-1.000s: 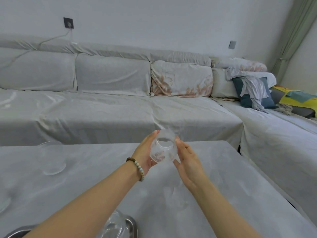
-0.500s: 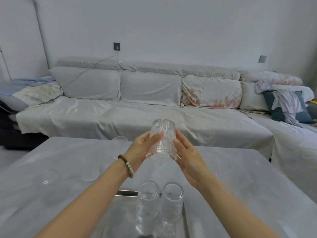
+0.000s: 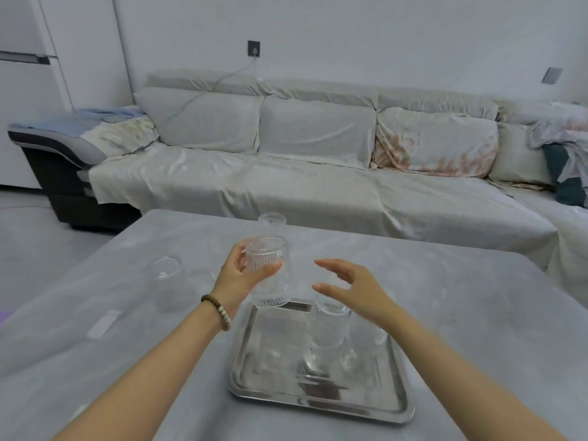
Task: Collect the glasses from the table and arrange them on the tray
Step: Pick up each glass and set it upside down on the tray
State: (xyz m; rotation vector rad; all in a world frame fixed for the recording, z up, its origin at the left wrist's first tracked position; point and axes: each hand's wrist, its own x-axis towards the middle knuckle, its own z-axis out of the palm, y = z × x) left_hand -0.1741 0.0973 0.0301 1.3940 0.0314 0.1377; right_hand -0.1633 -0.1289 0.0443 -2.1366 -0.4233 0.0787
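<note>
The left hand (image 3: 241, 275) holds a ribbed glass (image 3: 269, 272) upright, thumb across its front and fingers behind it, lifted above the far left corner of the steel tray (image 3: 321, 401). The glass's base hangs just over that corner's rim; whether it touches the rim cannot be told. A bead bracelet (image 3: 218, 310) circles the left wrist.

The right hand (image 3: 353, 289) is spread wide and holds nothing, fingers and thumb curved apart, hovering over the far right part of the tray, near the ribbed glass but apart from it.

On the tray stand other clear glasses: one glass (image 3: 327, 327) right under the right hand, upright in the far middle of the tray, and another glass (image 3: 370, 335) beside it toward the tray's right edge, partly hidden by the right wrist. Reflections make the tray's near half hard to read.

The tray lies on the grey desk (image 3: 477, 313). Beyond the tray, near the desk's far edge, stands a further glass (image 3: 272, 222), upright. Left of the tray, well apart, a small clear glass (image 3: 164, 268) sits on the desk. Behind the desk runs a covered sofa (image 3: 286, 160).
</note>
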